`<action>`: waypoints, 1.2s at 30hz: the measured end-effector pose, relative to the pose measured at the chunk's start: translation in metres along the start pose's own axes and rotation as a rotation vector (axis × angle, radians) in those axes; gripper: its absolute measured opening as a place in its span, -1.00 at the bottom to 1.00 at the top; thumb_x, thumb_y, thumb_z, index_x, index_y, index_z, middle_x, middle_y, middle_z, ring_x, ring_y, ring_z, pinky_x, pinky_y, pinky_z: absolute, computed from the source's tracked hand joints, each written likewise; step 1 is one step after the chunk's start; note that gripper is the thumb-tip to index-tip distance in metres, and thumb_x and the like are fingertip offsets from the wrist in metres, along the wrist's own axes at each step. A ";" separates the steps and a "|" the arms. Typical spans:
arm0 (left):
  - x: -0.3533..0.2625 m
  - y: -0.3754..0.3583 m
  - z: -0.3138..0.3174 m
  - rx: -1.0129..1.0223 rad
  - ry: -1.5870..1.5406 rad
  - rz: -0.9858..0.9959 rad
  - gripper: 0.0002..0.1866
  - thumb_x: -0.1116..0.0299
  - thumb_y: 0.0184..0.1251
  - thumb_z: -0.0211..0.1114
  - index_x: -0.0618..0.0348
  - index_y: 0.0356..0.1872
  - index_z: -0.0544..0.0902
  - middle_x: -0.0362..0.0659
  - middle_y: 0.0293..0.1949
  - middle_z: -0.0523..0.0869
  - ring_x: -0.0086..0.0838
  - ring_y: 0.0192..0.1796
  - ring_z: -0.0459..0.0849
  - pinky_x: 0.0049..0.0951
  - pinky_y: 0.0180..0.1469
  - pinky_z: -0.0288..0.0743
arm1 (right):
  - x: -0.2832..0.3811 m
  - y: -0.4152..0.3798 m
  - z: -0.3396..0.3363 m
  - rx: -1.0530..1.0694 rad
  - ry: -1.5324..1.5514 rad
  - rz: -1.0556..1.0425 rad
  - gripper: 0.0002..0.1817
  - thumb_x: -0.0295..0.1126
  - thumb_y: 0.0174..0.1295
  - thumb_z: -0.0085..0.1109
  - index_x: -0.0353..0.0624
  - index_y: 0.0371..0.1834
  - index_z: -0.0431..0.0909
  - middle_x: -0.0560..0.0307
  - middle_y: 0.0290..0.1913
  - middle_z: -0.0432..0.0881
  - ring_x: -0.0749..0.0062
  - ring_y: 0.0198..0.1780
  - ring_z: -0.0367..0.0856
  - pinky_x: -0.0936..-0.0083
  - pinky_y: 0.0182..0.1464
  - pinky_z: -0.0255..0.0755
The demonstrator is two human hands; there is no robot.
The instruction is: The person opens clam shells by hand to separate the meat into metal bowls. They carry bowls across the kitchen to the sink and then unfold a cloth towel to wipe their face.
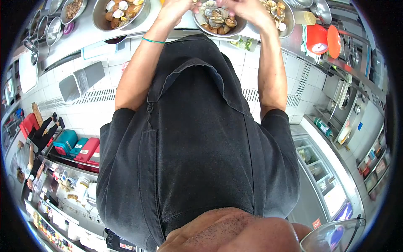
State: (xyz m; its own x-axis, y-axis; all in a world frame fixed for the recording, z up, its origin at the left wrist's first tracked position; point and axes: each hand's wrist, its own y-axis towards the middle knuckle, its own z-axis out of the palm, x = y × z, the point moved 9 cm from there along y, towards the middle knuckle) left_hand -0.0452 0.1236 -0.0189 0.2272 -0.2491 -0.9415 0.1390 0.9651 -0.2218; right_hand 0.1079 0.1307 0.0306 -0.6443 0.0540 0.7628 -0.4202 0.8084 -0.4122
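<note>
A metal bowl of clams [216, 17] stands on the counter in front of me, between my hands. My left hand [178, 9], below a green wristband [153, 40], is at the bowl's left rim; the top edge of the view cuts it off. My right hand [245, 9] reaches over the right side of the bowl, its fingers stretched out above the shells. No object shows plainly in either hand. To the left sits another metal bowl of clams [119, 12], with brown and white shells. A third bowl of clams [277, 14] stands beside my right wrist.
Far left on the counter are a bowl of brown food [73, 10] and several metal bowls. At right stands a red dial scale [317, 40] near a squeeze bottle [305, 18]. A grey bin [82, 80] stands on the tiled floor. Another person [31, 153] is at the left.
</note>
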 end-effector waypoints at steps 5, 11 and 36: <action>-0.011 -0.012 -0.011 -0.074 -0.120 -0.030 -0.84 0.32 0.47 0.14 0.13 -0.09 0.57 -0.24 -0.46 0.59 -0.51 -0.49 0.64 -0.53 -0.53 0.58 | -0.048 0.025 0.065 -0.068 -1.070 -0.144 -0.81 -0.35 0.11 0.18 -0.05 -0.29 0.77 -0.08 -0.21 0.76 0.02 -0.14 0.75 0.10 -0.09 0.59; -0.012 -0.017 -0.024 -0.232 0.023 -0.054 -0.83 0.26 0.43 0.26 0.12 -0.14 0.57 -0.25 -0.47 0.59 -0.52 -0.47 0.62 -0.52 -0.56 0.55 | -0.034 0.002 0.013 -0.105 -0.435 -0.139 -0.69 -0.16 0.16 0.32 -0.12 -0.16 0.78 -0.10 -0.23 0.76 0.00 -0.14 0.73 0.14 -0.03 0.55; -0.015 -0.024 0.038 -0.028 0.860 0.104 -0.60 0.01 0.34 0.33 0.11 -0.06 0.80 0.01 -0.33 0.81 -0.28 -0.27 0.78 -0.32 -0.11 0.60 | -0.039 -0.080 0.003 -0.882 0.110 -0.081 -0.78 -0.33 0.13 0.34 -0.31 -0.33 0.67 -0.08 -0.46 0.74 0.37 -0.36 0.76 0.47 -0.25 0.62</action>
State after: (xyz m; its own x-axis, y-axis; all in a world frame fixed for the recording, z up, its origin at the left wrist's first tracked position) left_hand -0.0157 0.1009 0.0097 -0.5716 -0.0228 -0.8202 0.1320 0.9840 -0.1194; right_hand 0.1650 0.0624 0.0320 -0.5498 -0.0034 0.8353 0.2122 0.9666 0.1436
